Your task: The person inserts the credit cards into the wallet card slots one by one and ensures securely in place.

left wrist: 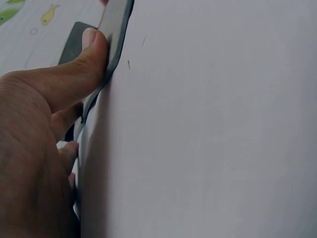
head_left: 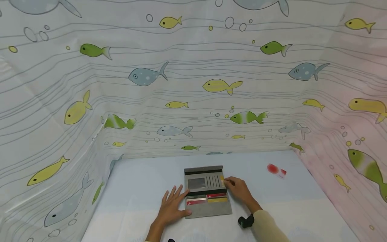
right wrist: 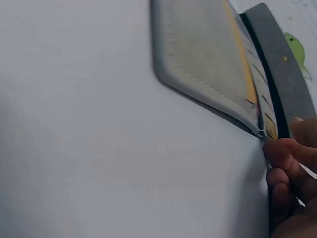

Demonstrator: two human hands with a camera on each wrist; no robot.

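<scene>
An open grey wallet [head_left: 208, 205] lies flat on the pale table [head_left: 302, 208], with red and yellow cards in its lower slots. My left hand [head_left: 176, 201] lies beside it with fingers spread, and the thumb [left wrist: 91, 52] presses the wallet [left wrist: 115, 22] at its left edge. At the wallet's right edge, my right hand [head_left: 227, 183] pinches a yellow card [head_left: 222, 181] that sits partly in an upper slot. In the right wrist view the curled fingers [right wrist: 287, 148] meet at the corner of the wallet [right wrist: 203, 54].
A red and white card [head_left: 276, 170] lies loose on the table at the back right. Fish-patterned cloth walls [head_left: 193, 94] close the table in on the left, back and right. A black wrist-camera mount [head_left: 246, 220] sits at my right wrist.
</scene>
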